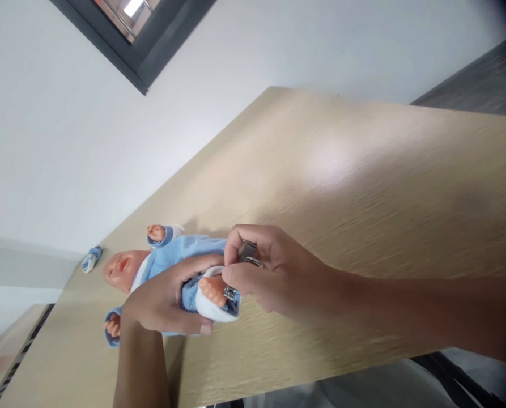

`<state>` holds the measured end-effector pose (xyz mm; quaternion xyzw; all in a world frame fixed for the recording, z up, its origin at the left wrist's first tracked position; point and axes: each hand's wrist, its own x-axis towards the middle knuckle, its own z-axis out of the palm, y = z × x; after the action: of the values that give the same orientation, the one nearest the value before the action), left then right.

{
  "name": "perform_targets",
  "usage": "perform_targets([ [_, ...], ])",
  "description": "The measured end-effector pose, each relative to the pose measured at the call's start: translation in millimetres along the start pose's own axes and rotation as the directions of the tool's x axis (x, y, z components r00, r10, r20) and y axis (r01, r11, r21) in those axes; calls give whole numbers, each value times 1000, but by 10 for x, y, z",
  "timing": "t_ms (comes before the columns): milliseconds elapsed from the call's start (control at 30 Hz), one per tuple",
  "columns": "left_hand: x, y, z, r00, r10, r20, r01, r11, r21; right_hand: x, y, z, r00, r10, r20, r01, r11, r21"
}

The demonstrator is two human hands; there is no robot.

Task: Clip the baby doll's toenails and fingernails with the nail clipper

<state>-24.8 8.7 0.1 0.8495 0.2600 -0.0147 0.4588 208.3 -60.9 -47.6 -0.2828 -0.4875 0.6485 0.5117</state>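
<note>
we're right at the doll's toes, both hands in close

here's a baby doll (168, 266) in a blue fleece suit, lying on the bench (363, 170), its long axis running from the head at the far end down to the feet at our hands. our left hand (163, 300) is wrapped around the lower leg, fingers curled beneath it, holding up the bare foot (212, 292) in its white cuff. our right hand (273, 272) sits just beside the foot, nearer the toes, pinching a steel nail clipper (231, 293) between thumb and fingers, its head touching or very near them. a small blue-and-white sock (92, 259) lies on the bench past the doll's head.
</note>
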Motion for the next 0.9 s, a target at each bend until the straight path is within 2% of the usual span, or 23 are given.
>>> perform_targets([
  [200,85,77,8,999,43,28,-41,996,-75,-54,20,5,993,-115,25,116,993,-29],
  [400,96,81,9,998,57,32,-54,994,-91,-95,57,6,949,-315,27,316,942,-111],
  [700,86,87,-23,999,28,31,-27,999,-38,-87,119,-1,948,-317,41,319,928,-194],
  [900,103,100,-17,999,42,34,-40,997,-58,-115,46,5,915,-401,38,396,876,-277],
])
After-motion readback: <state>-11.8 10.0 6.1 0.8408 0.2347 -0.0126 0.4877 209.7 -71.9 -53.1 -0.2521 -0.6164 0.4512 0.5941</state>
